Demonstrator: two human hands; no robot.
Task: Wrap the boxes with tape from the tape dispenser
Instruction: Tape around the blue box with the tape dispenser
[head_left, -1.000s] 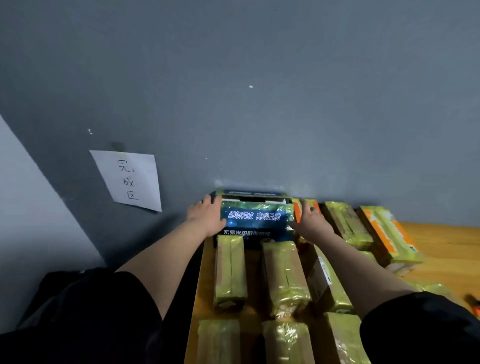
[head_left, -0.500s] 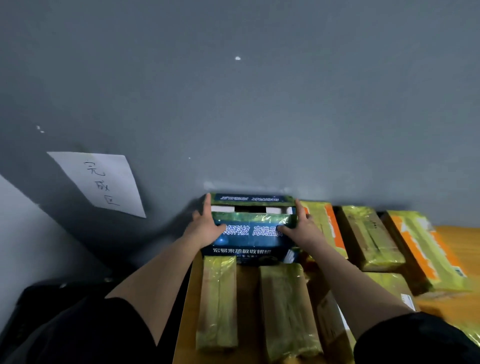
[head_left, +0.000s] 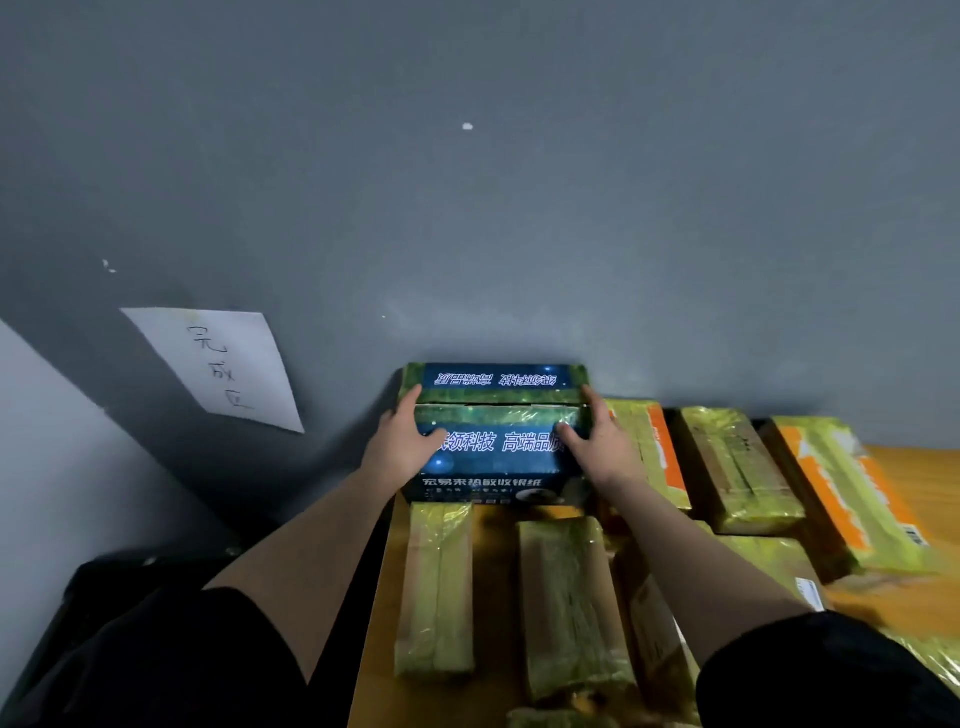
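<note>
Your left hand (head_left: 402, 441) and right hand (head_left: 602, 441) grip the blue box (head_left: 493, 431) from either side, thumbs curled over its taped top, at the tabletop's (head_left: 914, 483) back edge against the wall beside other taped boxes (head_left: 737, 467), so wrapping looks largely done; no tape dispenser shows.

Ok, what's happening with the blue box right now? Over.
Left hand and right hand clasp blue box by its ends. Box against wall. Wrapped boxes crowd it.
</note>
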